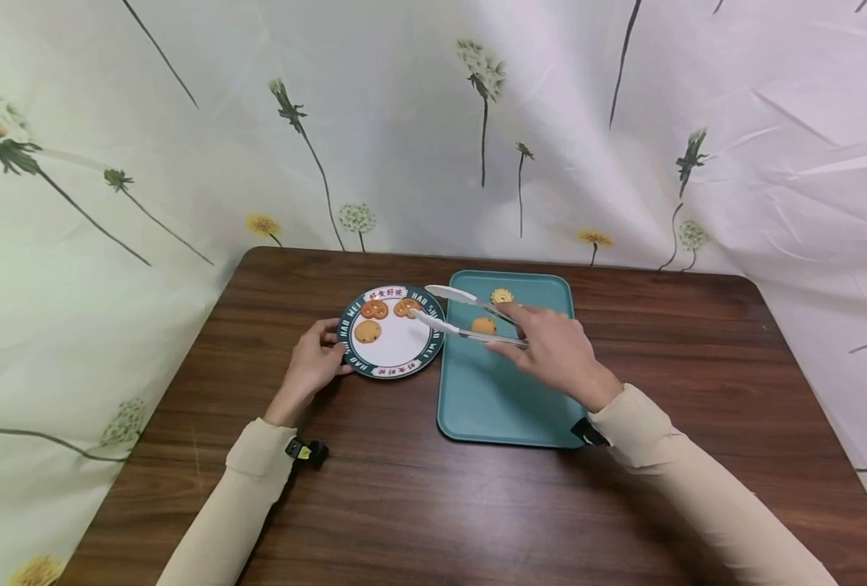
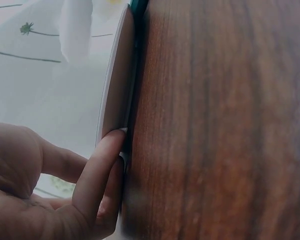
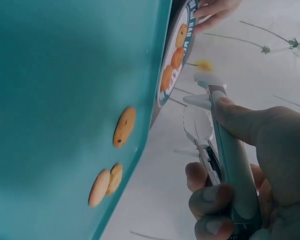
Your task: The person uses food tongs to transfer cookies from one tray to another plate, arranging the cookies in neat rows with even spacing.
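My left hand [image 1: 314, 360] grips the left rim of the round plate [image 1: 396, 358]; in the left wrist view its fingers [image 2: 101, 165] pinch the plate's edge [image 2: 117, 75] low over the wood. Two pretzel-shaped cookies [image 1: 374, 309] and a round cookie [image 1: 368, 331] lie on the plate. My right hand [image 1: 559, 350] holds metal tongs [image 1: 477, 334] with white tips, the arms spread apart, the tips over the plate's right side and nothing seen between them. In the right wrist view, the hand [image 3: 240, 175] wraps round the tongs [image 3: 230, 160].
Right of the plate lies a teal tray [image 1: 492, 399] with a round cookie [image 1: 483, 325] and a scalloped cookie [image 1: 502, 296]; the right wrist view also shows a plain oval cookie [image 3: 99, 188] there. Behind the brown table [image 1: 404, 505] hangs a flower-patterned cloth [image 1: 418, 122].
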The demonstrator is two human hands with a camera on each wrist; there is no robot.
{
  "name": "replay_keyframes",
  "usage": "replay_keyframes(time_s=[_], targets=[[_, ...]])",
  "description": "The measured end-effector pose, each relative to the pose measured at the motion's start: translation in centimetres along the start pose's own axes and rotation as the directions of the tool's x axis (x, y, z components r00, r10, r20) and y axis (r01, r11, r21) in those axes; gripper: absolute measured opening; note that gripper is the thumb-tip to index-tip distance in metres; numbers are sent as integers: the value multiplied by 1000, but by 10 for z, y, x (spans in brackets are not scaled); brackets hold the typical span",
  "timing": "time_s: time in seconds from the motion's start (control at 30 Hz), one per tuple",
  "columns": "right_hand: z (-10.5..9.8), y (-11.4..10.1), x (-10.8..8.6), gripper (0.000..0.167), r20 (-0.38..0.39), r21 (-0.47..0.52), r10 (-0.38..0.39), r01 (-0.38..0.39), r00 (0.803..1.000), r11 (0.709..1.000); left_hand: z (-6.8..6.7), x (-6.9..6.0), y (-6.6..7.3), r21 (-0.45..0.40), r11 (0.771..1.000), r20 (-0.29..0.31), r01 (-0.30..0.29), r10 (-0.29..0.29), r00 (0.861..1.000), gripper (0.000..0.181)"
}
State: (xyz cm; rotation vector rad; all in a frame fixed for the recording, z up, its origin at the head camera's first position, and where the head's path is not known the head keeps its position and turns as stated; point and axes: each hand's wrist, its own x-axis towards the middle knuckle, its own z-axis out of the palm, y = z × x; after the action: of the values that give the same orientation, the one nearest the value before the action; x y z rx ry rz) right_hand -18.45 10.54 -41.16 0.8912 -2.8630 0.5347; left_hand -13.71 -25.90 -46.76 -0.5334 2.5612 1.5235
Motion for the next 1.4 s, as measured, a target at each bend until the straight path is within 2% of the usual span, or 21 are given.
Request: replay_keyframes(time_s=[0.4,0.9,1.4], targets=[[-7,18,-14,59,-16,-27,34,-35,999,999,-4,-3,0,-51,997,19,-55,56,998,55],[-11,31,-30,61,22,-50,71,-70,997,996,-3,-3,0,-25,998,7,-50,50,999,54],[-9,41,-41,60,21,-63,78,-76,997,995,-3,-4,1,-11,999,6,-43,43,999,54]])
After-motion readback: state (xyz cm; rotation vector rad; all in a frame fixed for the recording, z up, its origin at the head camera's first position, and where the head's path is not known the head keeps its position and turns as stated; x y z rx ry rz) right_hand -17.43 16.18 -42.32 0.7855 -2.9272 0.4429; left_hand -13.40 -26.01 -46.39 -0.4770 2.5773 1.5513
